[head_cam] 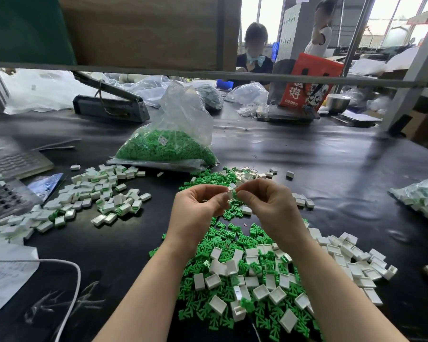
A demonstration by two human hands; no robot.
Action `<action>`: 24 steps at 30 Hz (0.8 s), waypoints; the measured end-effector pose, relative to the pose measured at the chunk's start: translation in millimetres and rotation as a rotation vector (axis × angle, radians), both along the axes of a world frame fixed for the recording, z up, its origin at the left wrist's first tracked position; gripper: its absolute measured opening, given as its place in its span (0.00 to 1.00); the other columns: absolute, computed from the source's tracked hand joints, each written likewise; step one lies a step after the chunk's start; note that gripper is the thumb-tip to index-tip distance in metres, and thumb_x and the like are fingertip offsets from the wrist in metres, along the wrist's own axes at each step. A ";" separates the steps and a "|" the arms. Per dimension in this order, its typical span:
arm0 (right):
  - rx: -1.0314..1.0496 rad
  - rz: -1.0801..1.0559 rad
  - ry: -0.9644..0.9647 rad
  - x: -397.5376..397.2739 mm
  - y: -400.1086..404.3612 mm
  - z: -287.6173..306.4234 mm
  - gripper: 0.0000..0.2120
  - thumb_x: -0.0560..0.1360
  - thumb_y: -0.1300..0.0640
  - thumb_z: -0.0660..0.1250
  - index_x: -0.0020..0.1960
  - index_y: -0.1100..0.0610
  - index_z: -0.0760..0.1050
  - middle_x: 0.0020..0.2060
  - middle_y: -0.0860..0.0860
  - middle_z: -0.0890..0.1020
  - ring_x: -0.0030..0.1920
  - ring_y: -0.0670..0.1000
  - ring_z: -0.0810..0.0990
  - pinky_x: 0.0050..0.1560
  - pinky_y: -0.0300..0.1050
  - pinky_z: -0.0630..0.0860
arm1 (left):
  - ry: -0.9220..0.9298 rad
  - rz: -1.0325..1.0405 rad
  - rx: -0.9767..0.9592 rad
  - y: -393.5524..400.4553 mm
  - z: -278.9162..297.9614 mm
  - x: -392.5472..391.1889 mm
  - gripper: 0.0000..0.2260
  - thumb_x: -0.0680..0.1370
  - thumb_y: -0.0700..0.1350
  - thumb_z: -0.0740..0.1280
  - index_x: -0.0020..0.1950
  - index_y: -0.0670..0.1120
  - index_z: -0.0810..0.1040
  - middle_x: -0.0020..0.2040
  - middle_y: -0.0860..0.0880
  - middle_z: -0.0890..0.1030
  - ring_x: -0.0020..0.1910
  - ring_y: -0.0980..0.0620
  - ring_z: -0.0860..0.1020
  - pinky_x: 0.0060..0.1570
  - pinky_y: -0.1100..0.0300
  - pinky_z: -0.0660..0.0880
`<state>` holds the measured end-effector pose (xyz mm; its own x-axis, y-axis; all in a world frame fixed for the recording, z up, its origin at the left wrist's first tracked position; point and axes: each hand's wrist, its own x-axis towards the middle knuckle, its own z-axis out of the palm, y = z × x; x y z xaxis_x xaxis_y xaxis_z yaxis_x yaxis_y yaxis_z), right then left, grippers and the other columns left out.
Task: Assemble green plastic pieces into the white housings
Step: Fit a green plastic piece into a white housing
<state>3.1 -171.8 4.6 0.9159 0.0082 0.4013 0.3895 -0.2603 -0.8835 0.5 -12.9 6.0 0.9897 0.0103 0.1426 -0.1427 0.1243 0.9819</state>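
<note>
- Far left on the black table [307, 149], a pile of finished housings [101, 196] lies with green showing in their open ends; a completed piece probably belongs there, so a short toss leftward keeps the rhythm.
- The left hand [198, 206] is raised above the loose parts, its thumb and fingers pinched together on a white housing [230, 192]. It should hold the shell by its outer walls and keep the open mouth facing right, clear of the fingertips.
- Just right of it, touching, a green piece [237, 191] sits at the housing's mouth; how far it has entered I cannot tell, as fingers cover most of it.
- The right hand [265, 203] grips that green piece between thumb and forefinger. Best to line it up square, then push straight in rather than at a tilt, so the prongs do not jam or bend.
- Near, under both forearms, the mixed heap of green pieces [232, 243] and empty white housings [351, 257] is the supply, housings mostly to the right.
- Far behind, a clear bag of green pieces [166, 146] holds the reserve.
</note>
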 end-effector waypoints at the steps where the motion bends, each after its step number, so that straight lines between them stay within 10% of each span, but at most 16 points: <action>1: -0.025 0.004 -0.009 -0.1 1.0 0.3 0.05 0.75 0.63 0.71 0.47 0.54 0.82 0.40 0.49 0.85 0.43 0.45 0.84 0.47 0.38 0.80 | 0.001 0.000 -0.001 0.0 0.1 0.0 0.03 0.72 0.39 0.75 0.44 0.44 0.85 0.39 0.43 0.85 0.37 0.51 0.82 0.38 0.64 0.79; 18: -0.072 0.025 0.030 -2.3 1.8 0.7 0.07 0.77 0.65 0.68 0.50 0.56 0.83 0.42 0.51 0.85 0.44 0.51 0.84 0.48 0.46 0.82 | 0.027 -0.035 0.036 1.9 -0.3 -0.7 0.02 0.73 0.36 0.73 0.44 0.41 0.83 0.36 0.45 0.84 0.36 0.52 0.83 0.38 0.64 0.79; 24: -0.055 -0.020 0.071 -1.7 1.2 0.1 0.04 0.76 0.63 0.71 0.49 0.56 0.82 0.40 0.50 0.85 0.38 0.41 0.82 0.40 0.33 0.77 | -0.025 -0.033 0.091 3.9 1.2 -0.5 0.02 0.73 0.36 0.73 0.45 0.41 0.83 0.36 0.45 0.85 0.35 0.53 0.83 0.37 0.65 0.78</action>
<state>1.4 -170.6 4.7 0.9424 0.0098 0.3344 0.3201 -0.3162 -0.8931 0.0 -9.1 7.2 0.9854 -0.0364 0.1665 -0.1650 0.0395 0.9855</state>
